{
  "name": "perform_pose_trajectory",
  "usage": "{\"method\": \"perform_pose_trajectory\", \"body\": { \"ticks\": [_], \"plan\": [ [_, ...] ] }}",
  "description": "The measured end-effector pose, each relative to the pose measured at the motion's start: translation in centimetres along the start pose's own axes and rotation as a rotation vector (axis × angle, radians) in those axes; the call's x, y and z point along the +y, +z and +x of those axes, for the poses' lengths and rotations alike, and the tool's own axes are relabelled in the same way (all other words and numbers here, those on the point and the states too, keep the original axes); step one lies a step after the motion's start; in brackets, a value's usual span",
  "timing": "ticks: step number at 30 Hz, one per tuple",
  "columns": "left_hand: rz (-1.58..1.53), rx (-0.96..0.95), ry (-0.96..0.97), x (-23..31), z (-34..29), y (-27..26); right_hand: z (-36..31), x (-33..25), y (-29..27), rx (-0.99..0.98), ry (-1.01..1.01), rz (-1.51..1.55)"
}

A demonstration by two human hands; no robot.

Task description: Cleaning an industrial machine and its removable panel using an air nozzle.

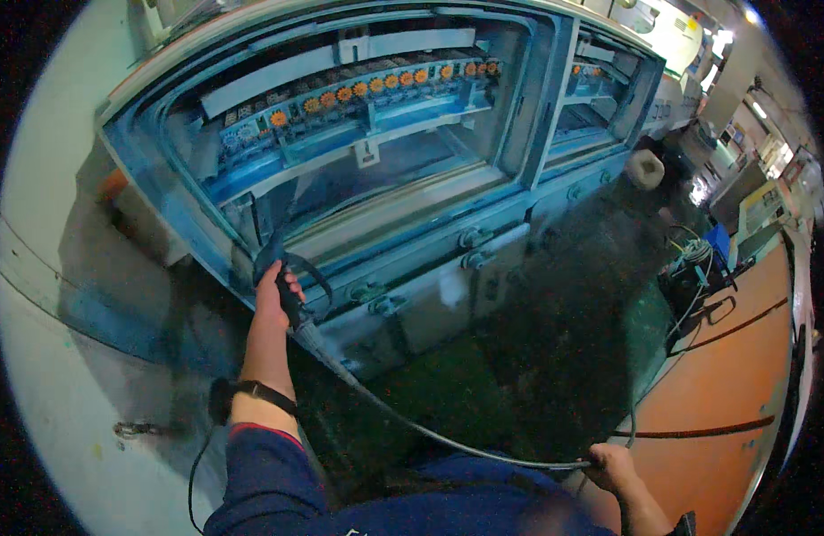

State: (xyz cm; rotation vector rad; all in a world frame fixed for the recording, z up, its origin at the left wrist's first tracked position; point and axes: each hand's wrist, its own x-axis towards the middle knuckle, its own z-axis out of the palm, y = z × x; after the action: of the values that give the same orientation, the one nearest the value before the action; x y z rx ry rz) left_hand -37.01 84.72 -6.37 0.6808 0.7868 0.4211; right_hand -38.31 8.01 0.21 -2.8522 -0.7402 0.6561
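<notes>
Well, your left hand (283,288) was wrapped around the dark grip of a spray gun (291,311), which was held before the lower-left corner of the blue machine (483,192)'s open bay. From that grip, a grey hose (430,434) curved across to your right hand (614,466), whose fingers were curled around it near your body. Inside the machine, orange toothed wheels (361,89) stood in a row.

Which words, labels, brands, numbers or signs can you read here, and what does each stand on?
None can be read.
Shirt: pale marks, cut off at the lower edge.
Tool and machine: no legible lettering.
Background at right: too small and blurred to tell.
</notes>
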Motion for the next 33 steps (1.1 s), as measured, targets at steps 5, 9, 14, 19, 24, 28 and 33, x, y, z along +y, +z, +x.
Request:
{"method": "perform_pose_trajectory", "body": {
  "ticks": [5, 9, 14, 19, 24, 28, 33],
  "plan": [
    [0.04, -0.088, -0.029, -1.6, 1.5, 5.6, -1.1, -0.5, -0.1, 0.048, -0.004, 0.019],
    [0.133, -0.121, -0.083, -1.6, 2.7, 8.1, -2.0, 0.0, 0.8, 0.034, 0.016, 0.013],
    [0.124, -0.167, -0.129, -1.6, 3.3, 8.9, -2.0, -0.6, 1.1, 0.029, 0.029, -0.026],
    [0.165, -0.135, -0.067, -3.1, 3.0, 11.0, -2.6, 1.1, 2.4, 0.102, 0.049, 0.052],
    [0.046, -0.089, -0.047, -4.8, 2.3, 14.5, -3.1, 2.5, 1.5, 0.096, 0.203, 0.114],
    [0.056, -0.044, -0.098, -6.7, 2.3, 17.7, -3.2, 4.4, 0.8, 0.106, 0.25, 0.076],
    [0.049, -0.087, -0.012, -9.7, 2.1, 21.3, -3.6, 8.1, -0.5, 0.138, 0.271, 0.14]
  ]
}}
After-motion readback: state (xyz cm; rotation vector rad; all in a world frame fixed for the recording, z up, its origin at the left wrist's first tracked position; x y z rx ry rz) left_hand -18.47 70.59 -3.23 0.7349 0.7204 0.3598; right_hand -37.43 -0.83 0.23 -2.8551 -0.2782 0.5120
